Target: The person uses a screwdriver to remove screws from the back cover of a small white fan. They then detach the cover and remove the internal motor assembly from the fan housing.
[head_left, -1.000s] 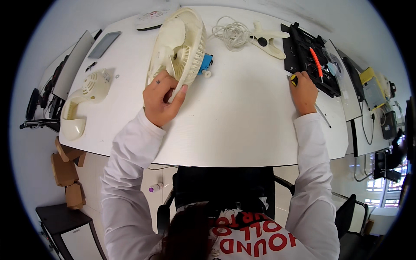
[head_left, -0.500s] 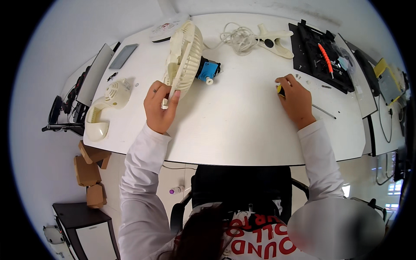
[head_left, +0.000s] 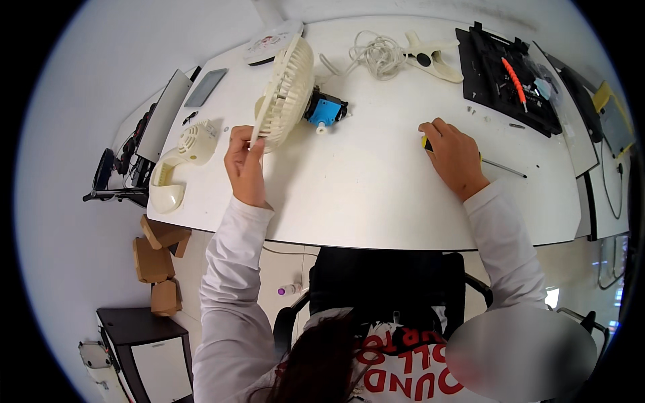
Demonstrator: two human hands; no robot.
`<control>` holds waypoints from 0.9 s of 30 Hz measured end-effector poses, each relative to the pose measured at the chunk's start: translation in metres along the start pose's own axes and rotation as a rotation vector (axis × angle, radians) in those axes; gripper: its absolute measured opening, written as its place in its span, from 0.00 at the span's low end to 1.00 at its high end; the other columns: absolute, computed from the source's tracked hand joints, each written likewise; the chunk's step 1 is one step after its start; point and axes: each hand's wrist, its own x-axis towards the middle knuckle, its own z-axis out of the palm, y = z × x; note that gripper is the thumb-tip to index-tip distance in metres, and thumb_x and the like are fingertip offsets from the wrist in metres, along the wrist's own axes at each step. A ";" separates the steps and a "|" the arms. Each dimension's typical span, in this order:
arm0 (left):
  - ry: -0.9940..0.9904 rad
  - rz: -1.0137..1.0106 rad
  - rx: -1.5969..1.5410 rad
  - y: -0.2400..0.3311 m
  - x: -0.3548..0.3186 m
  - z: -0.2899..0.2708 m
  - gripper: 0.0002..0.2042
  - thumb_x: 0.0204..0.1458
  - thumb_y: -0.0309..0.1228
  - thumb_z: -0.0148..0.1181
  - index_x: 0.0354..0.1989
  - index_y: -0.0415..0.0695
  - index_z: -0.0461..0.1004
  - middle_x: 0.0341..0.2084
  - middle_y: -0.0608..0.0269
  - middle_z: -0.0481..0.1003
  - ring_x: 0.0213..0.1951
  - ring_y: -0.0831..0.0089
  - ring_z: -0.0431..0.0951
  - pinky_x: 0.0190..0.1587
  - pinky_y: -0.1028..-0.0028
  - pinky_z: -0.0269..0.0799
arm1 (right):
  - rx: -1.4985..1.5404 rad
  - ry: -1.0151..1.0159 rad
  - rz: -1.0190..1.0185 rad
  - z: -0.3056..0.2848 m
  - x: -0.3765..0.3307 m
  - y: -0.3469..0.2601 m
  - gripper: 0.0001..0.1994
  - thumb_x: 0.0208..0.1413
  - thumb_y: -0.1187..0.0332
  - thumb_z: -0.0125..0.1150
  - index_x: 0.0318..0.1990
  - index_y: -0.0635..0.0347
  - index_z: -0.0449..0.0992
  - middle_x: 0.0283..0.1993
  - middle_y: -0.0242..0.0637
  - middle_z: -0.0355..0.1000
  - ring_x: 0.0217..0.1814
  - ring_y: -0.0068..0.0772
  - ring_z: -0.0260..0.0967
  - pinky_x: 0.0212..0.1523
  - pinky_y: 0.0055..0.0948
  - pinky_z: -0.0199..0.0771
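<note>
My left hand pinches the lower edge of a cream fan head between thumb and fingers. The fan head stands tilted on edge, its slatted grille facing right. Behind the grille sits a blue and black motor unit with a short white shaft end. My right hand rests on the table, fingers curled around a screwdriver with a yellow and black handle. Its thin metal shaft points to the right, away from the fan.
Left on the white table lie a cream curved housing and a grey phone. At the back are a coiled white cable and a cream clamp. A black tool case and small screws lie right.
The fan head has turned, so its open inner side shows less, and it sits slightly further left. The whole view has shifted a little. My right hand still holds the screwdriver.
</note>
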 end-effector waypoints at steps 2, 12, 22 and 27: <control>-0.002 -0.032 -0.093 -0.002 0.002 -0.009 0.04 0.44 0.18 0.45 0.27 0.37 0.68 0.30 0.67 0.63 0.34 0.78 0.60 0.41 0.81 0.54 | 0.005 -0.002 0.002 0.001 0.000 0.000 0.11 0.45 0.74 0.55 0.39 0.55 0.70 0.34 0.31 0.66 0.35 0.30 0.69 0.30 0.28 0.71; -0.054 -0.109 -0.153 -0.017 0.031 -0.051 0.06 0.42 0.20 0.43 0.24 0.39 0.68 0.30 0.68 0.67 0.35 0.80 0.62 0.44 0.80 0.53 | 0.046 -0.051 0.046 -0.003 0.000 0.000 0.11 0.45 0.75 0.56 0.39 0.55 0.69 0.35 0.30 0.66 0.37 0.31 0.69 0.32 0.29 0.71; 0.172 -0.385 -0.025 -0.039 0.062 -0.091 0.16 0.48 0.29 0.56 0.47 0.42 0.68 0.39 0.69 0.70 0.42 0.81 0.66 0.47 0.76 0.57 | 0.065 -0.157 0.087 -0.009 0.002 -0.002 0.15 0.45 0.73 0.60 0.42 0.54 0.68 0.39 0.30 0.66 0.40 0.31 0.69 0.36 0.29 0.71; 0.350 -0.389 0.126 -0.032 0.051 -0.074 0.18 0.47 0.30 0.60 0.47 0.44 0.66 0.39 0.69 0.69 0.40 0.79 0.67 0.42 0.77 0.61 | 0.066 -0.163 0.096 -0.010 0.002 -0.001 0.16 0.44 0.73 0.61 0.42 0.54 0.68 0.38 0.31 0.65 0.40 0.31 0.69 0.36 0.29 0.71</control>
